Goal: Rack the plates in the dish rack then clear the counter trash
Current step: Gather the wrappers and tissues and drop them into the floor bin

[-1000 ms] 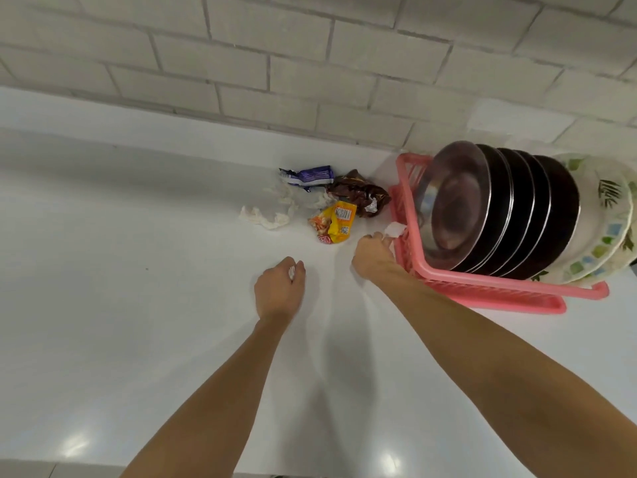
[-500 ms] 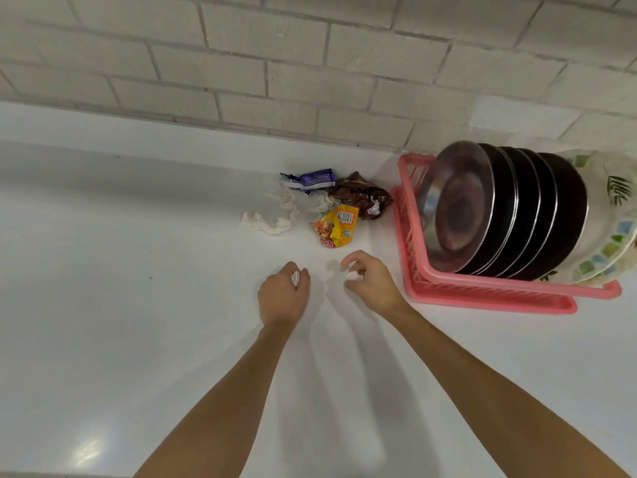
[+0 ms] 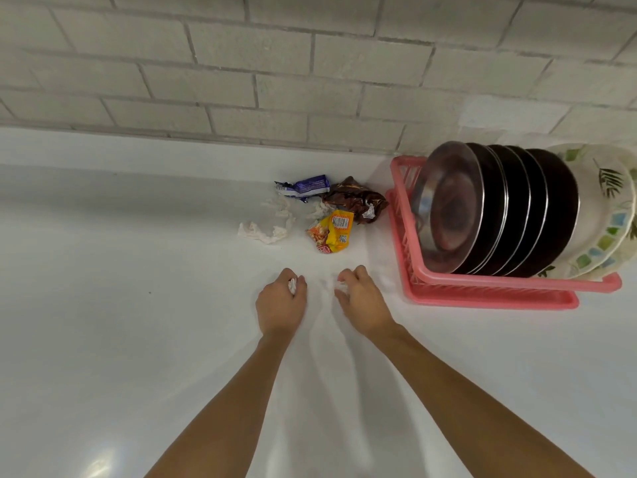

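Note:
Several steel plates (image 3: pixel 448 205) and patterned white plates (image 3: pixel 610 215) stand upright in a pink dish rack (image 3: pixel 489 288) at the right. On the white counter (image 3: pixel 120 339) my left hand (image 3: pixel 280 307) grips a small white paper scrap. Close beside it, my right hand (image 3: pixel 362 301) grips another white paper scrap. Beyond my hands lies trash: a yellow wrapper (image 3: pixel 332 232), a brown wrapper (image 3: pixel 356 201), a purple wrapper (image 3: pixel 303 186) and crumpled white tissue (image 3: pixel 265 231).
A grey brick wall (image 3: pixel 310 74) rises behind the counter. The rack stands close to the wall, right of the trash pile.
My right hand drew back from the rack's left edge with a white paper scrap and now sits next to my left hand. The left hand has barely moved.

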A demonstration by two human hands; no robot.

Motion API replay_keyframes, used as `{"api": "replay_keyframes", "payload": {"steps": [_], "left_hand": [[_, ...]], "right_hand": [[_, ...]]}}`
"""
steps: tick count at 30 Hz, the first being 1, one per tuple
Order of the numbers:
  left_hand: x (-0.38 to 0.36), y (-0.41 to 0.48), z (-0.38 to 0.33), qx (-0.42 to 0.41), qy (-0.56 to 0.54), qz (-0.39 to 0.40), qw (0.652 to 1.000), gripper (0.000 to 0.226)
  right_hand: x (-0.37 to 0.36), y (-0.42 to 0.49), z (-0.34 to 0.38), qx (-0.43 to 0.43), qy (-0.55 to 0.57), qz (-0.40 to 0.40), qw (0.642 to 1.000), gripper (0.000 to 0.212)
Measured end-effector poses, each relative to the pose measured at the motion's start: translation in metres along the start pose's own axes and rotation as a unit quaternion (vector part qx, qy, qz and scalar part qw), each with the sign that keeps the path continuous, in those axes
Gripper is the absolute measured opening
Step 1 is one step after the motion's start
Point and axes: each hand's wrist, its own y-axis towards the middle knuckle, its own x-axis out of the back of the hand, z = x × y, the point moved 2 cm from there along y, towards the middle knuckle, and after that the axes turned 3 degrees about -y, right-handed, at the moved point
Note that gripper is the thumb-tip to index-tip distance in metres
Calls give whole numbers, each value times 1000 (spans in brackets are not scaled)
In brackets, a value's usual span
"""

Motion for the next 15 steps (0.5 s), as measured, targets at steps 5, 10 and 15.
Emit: {"api": "replay_keyframes", "payload": {"steps": [5, 10, 15], "left_hand": [[-1, 1, 2, -6, 7, -2, 1000, 24], [-3, 0, -1, -4, -11, -2, 1000, 19], [5, 7, 2, -9, -103, 7, 995, 11]], "right_hand": [[5, 6, 8, -16, 90, 25, 996, 7], [-4, 0, 14, -62, 229, -13, 971, 20], [-8, 3, 27, -109, 203, -32, 972, 37]]}}
